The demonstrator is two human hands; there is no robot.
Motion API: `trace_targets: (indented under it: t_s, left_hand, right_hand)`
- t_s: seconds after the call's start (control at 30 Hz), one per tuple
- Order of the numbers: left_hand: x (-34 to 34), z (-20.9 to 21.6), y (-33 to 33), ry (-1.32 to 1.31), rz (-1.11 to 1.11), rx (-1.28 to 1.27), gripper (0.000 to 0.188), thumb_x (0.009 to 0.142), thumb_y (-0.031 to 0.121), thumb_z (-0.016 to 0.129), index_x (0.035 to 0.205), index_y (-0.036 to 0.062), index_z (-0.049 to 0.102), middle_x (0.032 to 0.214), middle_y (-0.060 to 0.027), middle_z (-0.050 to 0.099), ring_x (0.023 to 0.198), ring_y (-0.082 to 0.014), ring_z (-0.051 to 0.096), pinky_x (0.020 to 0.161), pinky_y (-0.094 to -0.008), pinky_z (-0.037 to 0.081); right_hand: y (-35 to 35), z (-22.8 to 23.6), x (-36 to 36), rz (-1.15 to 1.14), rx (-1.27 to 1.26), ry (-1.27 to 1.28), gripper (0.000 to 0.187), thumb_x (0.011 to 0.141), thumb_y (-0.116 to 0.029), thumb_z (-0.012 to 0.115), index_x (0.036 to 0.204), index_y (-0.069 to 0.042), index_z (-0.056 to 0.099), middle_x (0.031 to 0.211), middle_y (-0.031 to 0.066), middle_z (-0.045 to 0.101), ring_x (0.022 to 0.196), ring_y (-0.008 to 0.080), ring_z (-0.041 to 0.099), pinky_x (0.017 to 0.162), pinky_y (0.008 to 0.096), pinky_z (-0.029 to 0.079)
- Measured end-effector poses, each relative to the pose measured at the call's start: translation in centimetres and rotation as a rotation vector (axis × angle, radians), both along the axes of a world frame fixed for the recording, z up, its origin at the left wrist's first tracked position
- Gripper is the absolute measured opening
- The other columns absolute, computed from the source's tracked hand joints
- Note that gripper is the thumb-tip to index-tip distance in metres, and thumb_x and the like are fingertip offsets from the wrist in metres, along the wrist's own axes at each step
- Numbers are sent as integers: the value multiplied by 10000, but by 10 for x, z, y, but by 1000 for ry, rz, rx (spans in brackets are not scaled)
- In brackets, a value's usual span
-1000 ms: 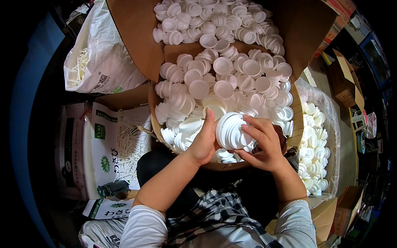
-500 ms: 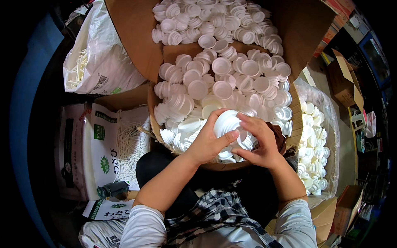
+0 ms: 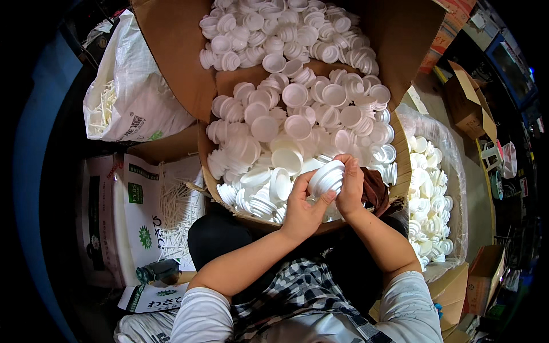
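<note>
Between both hands, just above the near rim of the cardboard box (image 3: 207, 171), sits a short stack of white plastic caps (image 3: 327, 177), tilted on its side. Left hand (image 3: 303, 208) grips it from below and the left: thumb pressed along the stack's lower edge, fingers curled up behind it. Right hand (image 3: 350, 186) closes on it from the right, fingers wrapped over the top and far side, fingertips touching the upper rim. Both hands clenched on the same stack; it is lifted clear of the loose caps beneath.

Box itself is brown, open-topped, filled with loose white caps (image 3: 286, 114), many nested in short rows, some lying mouth-up. A second heap of caps (image 3: 274, 34) lies on the raised flap at the far side of the box.

Right of the box: clear plastic bag (image 3: 429, 188) holding more white caps. A dark brown cloth (image 3: 374, 191) is wedged between the box's right edge and that bag.

Left of the box, far end: white woven sack (image 3: 137, 108) with thin white sticks (image 3: 106, 108) showing at its mouth, small green mark low down. Left of the box, near end: flat white bag with green printed emblems (image 3: 134, 211), more white sticks (image 3: 174, 211) spread on it.

Farther right of the box: small open brown cartons (image 3: 469, 108), one more (image 3: 486, 280) nearer the person.
</note>
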State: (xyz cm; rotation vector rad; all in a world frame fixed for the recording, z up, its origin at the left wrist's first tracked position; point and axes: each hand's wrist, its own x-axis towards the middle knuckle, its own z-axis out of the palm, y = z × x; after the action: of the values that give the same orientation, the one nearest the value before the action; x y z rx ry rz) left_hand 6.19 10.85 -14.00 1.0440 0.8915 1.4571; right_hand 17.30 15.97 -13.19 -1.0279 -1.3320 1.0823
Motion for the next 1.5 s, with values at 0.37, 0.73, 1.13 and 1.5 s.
trace_targets:
  t_s: [0.37, 0.73, 1.13, 1.5]
  left_hand:
    - [-47, -18, 42, 59, 59, -57, 367, 843, 169, 626, 1136, 1, 484, 917, -30, 579, 858, -96, 524, 792, -238, 420]
    - [-83, 27, 50, 1327, 30, -207, 385, 690, 357, 695, 840, 7, 637, 814, -178, 633, 803, -331, 611, 691, -411, 475]
    - [-87, 5, 48, 927, 122, -134, 200, 774, 166, 554, 911, 22, 539, 851, -124, 615, 738, -266, 612, 613, -345, 468]
    - [-75, 32, 40, -668, -476, -336, 485, 946, 402, 289, 1248, 43, 410, 1168, -139, 535, 949, -269, 585, 665, -411, 529]
  right_hand:
    - [45, 15, 70, 130, -377, 224, 142, 878, -146, 535, 984, -64, 581, 846, 25, 604, 690, 104, 558, 616, 229, 461]
    - [28, -179, 467, -1228, -290, 625, 188, 738, -57, 451, 911, 4, 490, 801, 139, 514, 716, 262, 519, 575, 413, 455]
    - [97, -77, 268, -755, 81, -237, 313, 817, -110, 609, 1103, 9, 564, 1011, 100, 612, 905, 172, 573, 824, 287, 441]
    - [61, -25, 63, 119, 73, -787, 340, 768, -61, 595, 1105, -104, 583, 934, 124, 635, 717, 233, 592, 674, 326, 469]
